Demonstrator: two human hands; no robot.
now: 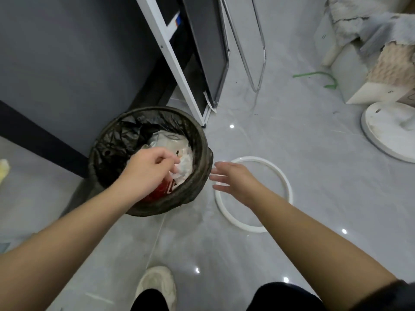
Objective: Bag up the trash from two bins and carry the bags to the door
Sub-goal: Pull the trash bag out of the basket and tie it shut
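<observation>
Over the mouth of the bin (203, 153), the left hand (150, 169) reaches down from above with its fingers curled, their tips pinching a piece of crumpled white trash (183, 163) that lies on top of the load. The right hand (233, 178) hangs just beside the bin's right rim, apart from it, palm turned inward and fingers spread straight, holding nothing. Both forearms are bare and stretch in from the lower edge of the view. The bin is round and dark, lined with a black bag (116, 140) whose edge is folded over the rim; inside, beneath the white scraps, a red package (160, 190) shows near the front wall. The bin stands on a glossy grey floor (292, 135), close against a dark wall panel (67, 52). Under the right hand a white ring (253, 158) lies flat on the floor, just right of the bin. Behind the bin a white frame (170, 57) leans with a dark board, and chrome tube legs (261, 52) stand further right. A green strip (318, 75) lies on the floor near a round white base (390, 131) and a heap of fluffy grey fabric (359, 16). At the bottom edge a cream shoe (157, 286) rests on the floor.
</observation>
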